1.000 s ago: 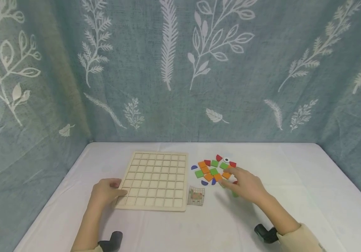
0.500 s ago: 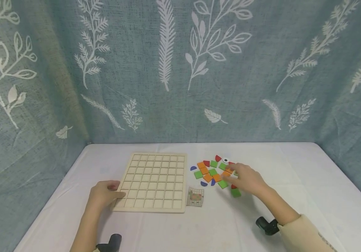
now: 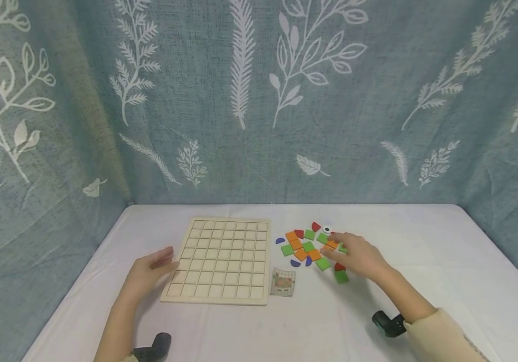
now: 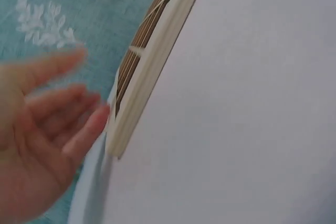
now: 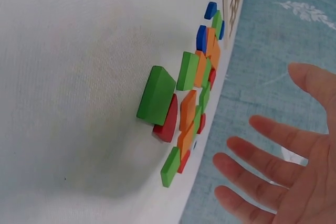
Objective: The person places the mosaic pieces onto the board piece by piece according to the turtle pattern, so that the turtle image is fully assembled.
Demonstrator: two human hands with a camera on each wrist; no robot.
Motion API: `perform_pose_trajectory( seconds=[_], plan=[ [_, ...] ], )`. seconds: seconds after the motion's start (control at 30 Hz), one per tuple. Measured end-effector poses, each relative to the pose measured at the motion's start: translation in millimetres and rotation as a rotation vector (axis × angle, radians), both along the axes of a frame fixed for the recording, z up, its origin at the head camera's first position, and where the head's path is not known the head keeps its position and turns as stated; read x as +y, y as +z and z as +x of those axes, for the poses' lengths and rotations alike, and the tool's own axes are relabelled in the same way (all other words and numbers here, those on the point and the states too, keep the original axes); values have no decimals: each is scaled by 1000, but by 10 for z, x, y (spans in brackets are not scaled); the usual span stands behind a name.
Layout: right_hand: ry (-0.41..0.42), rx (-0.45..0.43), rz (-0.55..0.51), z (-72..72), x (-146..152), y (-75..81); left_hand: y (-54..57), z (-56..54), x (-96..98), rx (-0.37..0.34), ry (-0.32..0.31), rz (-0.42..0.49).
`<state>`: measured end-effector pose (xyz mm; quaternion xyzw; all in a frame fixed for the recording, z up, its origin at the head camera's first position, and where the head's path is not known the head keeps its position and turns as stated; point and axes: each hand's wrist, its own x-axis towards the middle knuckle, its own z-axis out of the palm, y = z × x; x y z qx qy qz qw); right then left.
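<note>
A pale wooden board (image 3: 218, 261) with a grid of square recesses lies flat on the table. Beside its left edge is my left hand (image 3: 150, 271), fingers loosely extended and holding nothing; the left wrist view shows a gap between the fingers and the frame. To the board's right, coloured flat pieces lie scattered: green squares (image 5: 156, 95), orange squares (image 3: 314, 255), red quarter-rounds (image 3: 316, 227), blue half-rounds (image 3: 295, 263) and a white eye piece (image 3: 327, 229). My right hand (image 3: 360, 255) hovers over their right side, fingers spread, grasping nothing.
A small picture card (image 3: 283, 282) lies against the board's lower right side. The white-covered table (image 3: 249, 332) reaches back to a blue-green leaf-patterned curtain (image 3: 259, 161). Black devices (image 3: 387, 323) are strapped to both wrists.
My left hand has let go of the board's left edge and lifted slightly. My right hand has drawn a little to the right, uncovering green and red pieces near it.
</note>
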<state>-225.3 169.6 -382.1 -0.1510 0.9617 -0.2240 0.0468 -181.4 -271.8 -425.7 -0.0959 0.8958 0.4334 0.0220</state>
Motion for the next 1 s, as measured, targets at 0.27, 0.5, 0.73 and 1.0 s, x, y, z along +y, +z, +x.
perform_pose_trajectory(
  seconds=[0.27,0.5,0.73,1.0],
  plan=[
    [-21,-4,12,12,18,50,2,-118,-122,21,-222,188],
    [-7,-7,-1,18,10,46,-49,-210,-201,18,-284,276],
    [-5,-4,-1,11,18,16,-111,-215,-240,-1,-295,315],
    [-4,6,9,-6,41,38,-172,-249,-279,-21,-360,352]
  ],
)
